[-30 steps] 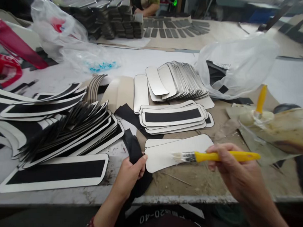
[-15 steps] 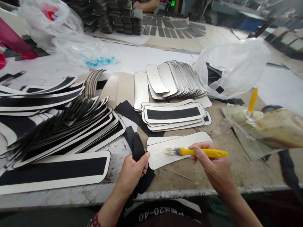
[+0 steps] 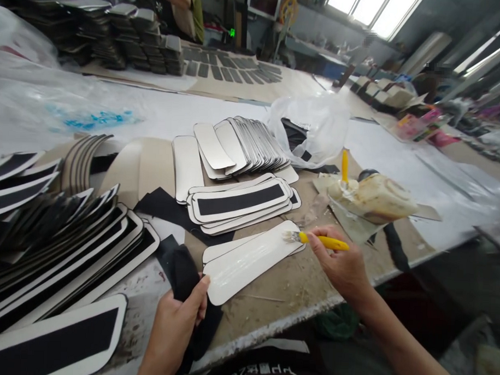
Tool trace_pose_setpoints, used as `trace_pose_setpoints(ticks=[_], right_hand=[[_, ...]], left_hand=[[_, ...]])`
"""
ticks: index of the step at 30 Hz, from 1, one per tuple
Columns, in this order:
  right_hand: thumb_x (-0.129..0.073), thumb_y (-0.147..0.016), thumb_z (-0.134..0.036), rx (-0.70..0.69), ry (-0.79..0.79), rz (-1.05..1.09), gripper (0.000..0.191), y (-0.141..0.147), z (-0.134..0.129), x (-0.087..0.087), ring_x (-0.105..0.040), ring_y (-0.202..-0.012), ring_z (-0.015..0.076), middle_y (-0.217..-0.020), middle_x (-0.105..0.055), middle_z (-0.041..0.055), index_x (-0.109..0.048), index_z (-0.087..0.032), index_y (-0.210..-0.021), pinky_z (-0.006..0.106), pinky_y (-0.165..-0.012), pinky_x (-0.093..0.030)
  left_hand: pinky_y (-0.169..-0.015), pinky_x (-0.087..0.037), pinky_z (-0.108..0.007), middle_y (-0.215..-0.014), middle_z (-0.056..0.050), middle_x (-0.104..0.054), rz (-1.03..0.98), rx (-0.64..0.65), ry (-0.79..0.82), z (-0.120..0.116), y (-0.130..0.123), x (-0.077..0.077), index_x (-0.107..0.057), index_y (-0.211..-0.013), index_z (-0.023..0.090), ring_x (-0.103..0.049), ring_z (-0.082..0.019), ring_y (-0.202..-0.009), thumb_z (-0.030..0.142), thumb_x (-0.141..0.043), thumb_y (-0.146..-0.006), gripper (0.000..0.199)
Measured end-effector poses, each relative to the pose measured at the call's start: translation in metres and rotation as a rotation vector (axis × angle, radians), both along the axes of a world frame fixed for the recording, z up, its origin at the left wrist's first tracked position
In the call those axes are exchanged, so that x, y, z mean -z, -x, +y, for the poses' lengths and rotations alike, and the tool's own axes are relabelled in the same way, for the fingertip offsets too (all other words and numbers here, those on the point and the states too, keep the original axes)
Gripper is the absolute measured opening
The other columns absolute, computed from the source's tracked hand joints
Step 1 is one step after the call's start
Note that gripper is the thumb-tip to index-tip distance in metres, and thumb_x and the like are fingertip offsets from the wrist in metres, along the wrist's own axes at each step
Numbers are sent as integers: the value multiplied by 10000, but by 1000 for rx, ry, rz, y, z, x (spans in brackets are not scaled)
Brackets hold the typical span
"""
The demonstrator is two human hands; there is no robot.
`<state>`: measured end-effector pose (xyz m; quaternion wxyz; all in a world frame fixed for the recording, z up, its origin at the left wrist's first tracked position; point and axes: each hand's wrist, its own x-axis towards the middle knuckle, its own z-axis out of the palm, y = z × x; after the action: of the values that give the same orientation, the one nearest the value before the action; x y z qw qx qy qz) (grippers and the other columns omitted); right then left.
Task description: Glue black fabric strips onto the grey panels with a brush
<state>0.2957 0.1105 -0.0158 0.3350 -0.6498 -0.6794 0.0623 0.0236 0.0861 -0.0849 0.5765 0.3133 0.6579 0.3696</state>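
Note:
A yellow-handled paintbrush [image 3: 330, 243] is gripped in my right hand [image 3: 341, 263], its pale bristles touching the right end of a white rounded panel [image 3: 247, 266]. A wet shine runs along the panel's face, and another white panel [image 3: 217, 253] lies partly beneath it. My left hand [image 3: 176, 319] is closed around black fabric strips [image 3: 184, 270], its thumb at the panel's lower left corner. Just behind lies a stack of white panels with black strips on their faces [image 3: 241, 198].
Bordered panels [image 3: 103, 259] crowd the left side. Behind the work are a fanned row of white panels [image 3: 255, 146] and a plastic bag [image 3: 326, 124]. A glue-smeared container [image 3: 381, 197] with a second brush [image 3: 345, 166] lies right. Another person [image 3: 186, 13] stands across the table.
My right hand has drawn the brush along the panel to its right end, and the wet shine now covers more of it. The camera view has swung right.

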Motion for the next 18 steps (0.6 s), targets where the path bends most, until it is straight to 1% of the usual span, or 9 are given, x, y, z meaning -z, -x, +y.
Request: trace_pose_setpoints(ticks=[5, 9, 15, 18], right_hand=[[-511, -885, -277, -28, -51, -44, 116, -8, 5, -2, -567, -713, 169, -761, -584, 31, -553, -205, -804, 288, -675, -444], [-504, -885, -269, -42, -73, -76, 102, -9, 5, -6, -573, -730, 176, -776, -593, 38, -554, -211, -818, 301, -698, -455], [-502, -887, -262, -70, -79, -100, 81, -3, 2, -22, -587, -759, 184, -803, -605, 47, -557, -229, -836, 311, -718, -469], [-502, -885, -236, -116, -79, -103, 62, -2, 3, -20, -591, -784, 191, -814, -609, 54, -559, -229, -861, 326, -736, -474]], left_hand=[[-401, -311, -217, -421, 20, -466, 36, 14, 7, 0, 0, 3, -497, -487, 171, -399, -106, -409, 559, -657, -645, 449], [-409, -310, -220, -412, 21, -456, 44, 29, -7, -1, 1, 3, -483, -471, 175, -395, -106, -407, 553, -643, -669, 457], [-401, -307, -229, -429, 29, -464, 40, 25, 5, -4, 3, 10, -567, -591, 159, -395, -117, -411, 563, -632, -685, 421], [-409, -312, -229, -433, 27, -465, 34, 33, 6, -3, 3, 11, -533, -548, 168, -400, -115, -416, 572, -625, -691, 437]])
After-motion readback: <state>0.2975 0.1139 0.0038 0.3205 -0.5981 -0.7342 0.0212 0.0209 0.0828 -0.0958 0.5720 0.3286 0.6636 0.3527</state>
